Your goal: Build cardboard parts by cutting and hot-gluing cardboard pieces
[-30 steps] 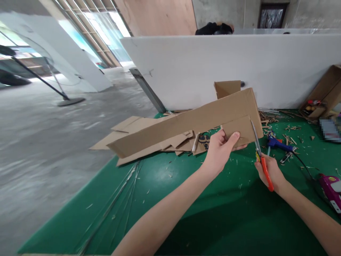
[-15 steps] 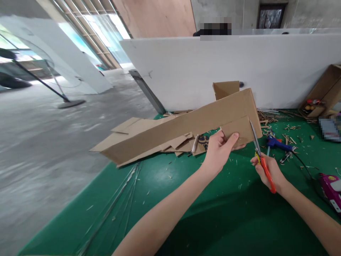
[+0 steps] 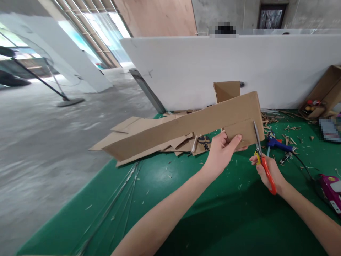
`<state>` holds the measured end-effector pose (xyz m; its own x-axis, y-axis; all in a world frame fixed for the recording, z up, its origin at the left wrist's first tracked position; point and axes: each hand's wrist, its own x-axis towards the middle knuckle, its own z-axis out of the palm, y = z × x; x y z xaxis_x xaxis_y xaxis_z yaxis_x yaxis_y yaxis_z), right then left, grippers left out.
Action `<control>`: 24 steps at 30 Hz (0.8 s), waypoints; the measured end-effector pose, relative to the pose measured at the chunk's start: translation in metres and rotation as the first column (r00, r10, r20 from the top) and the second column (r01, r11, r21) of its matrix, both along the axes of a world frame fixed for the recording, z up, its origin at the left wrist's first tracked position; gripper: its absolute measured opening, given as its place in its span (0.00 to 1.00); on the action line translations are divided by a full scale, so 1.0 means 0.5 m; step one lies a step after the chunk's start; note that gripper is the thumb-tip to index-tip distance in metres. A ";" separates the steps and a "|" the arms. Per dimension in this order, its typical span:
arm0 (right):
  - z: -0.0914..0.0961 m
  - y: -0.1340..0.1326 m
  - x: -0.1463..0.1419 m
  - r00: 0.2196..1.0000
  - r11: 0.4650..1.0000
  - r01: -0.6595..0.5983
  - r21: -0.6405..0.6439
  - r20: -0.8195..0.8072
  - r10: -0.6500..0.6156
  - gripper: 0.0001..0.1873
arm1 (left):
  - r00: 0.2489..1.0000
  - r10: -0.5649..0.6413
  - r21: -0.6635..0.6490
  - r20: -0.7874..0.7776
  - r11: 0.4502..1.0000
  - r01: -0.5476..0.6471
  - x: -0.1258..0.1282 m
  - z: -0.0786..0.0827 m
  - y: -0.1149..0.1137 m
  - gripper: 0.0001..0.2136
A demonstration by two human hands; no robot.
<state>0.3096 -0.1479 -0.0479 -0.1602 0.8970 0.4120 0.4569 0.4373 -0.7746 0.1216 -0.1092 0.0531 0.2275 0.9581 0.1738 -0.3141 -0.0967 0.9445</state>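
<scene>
My left hand (image 3: 223, 149) is closed on a long folded piece of cardboard (image 3: 186, 122), its thumb pressed on the smaller flap near the right end. My right hand (image 3: 268, 170) grips scissors (image 3: 268, 176) with red and yellow handles. Their blades point up and lie against the right side of the flap; whether they bite into it I cannot tell. The long cardboard slants from lower left to upper right above the table. Beneath and behind it lie more cardboard pieces (image 3: 183, 142), partly hidden.
On the green table (image 3: 213, 220), a blue glue gun (image 3: 278, 144) and a utility knife (image 3: 286, 156) lie right of the scissors. Farther right are a purple device (image 3: 331, 192) and a cardboard box (image 3: 323, 92). A white panel (image 3: 186, 71) stands behind, with cardboard scraps before it.
The long cardboard and my left hand have shifted slightly to the right. The scissor blades look closer together than before. My right hand has hardly moved.
</scene>
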 end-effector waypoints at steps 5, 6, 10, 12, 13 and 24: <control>0.010 -0.005 -0.006 0.998 0.997 0.052 -0.055 0.038 -0.050 0.17 | 1.000 -0.027 0.001 -0.007 1.000 0.027 0.001 -0.004 -0.005 0.14; 0.013 -0.006 -0.007 0.997 0.997 0.064 -0.052 0.055 -0.062 0.17 | 0.999 -0.032 0.001 -0.006 0.999 0.032 0.001 -0.004 -0.005 0.14; 0.021 -0.004 -0.010 0.988 0.994 0.112 -0.015 0.110 -0.110 0.17 | 0.999 -0.044 0.000 -0.003 0.999 0.044 0.000 -0.006 -0.007 0.15; 0.022 -0.003 -0.011 0.984 0.992 0.127 0.005 0.127 -0.127 0.17 | 0.999 -0.045 0.001 -0.005 0.999 0.045 0.000 -0.006 -0.007 0.14; 0.022 -0.002 -0.012 0.982 0.991 0.131 0.015 0.135 -0.131 0.17 | 0.999 -0.045 0.002 -0.006 0.999 0.045 0.000 -0.005 -0.007 0.14; 0.010 0.008 -0.010 0.966 0.978 0.155 0.139 0.187 -0.180 0.17 | 0.998 -0.060 -0.015 -0.015 0.998 0.060 -0.005 -0.003 -0.010 0.15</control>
<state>0.3044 -0.1437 -0.0428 -0.1014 0.8626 0.4957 0.6702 0.4275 -0.6067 0.1193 -0.1141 0.0516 0.2870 0.9451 0.1562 -0.3038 -0.0648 0.9505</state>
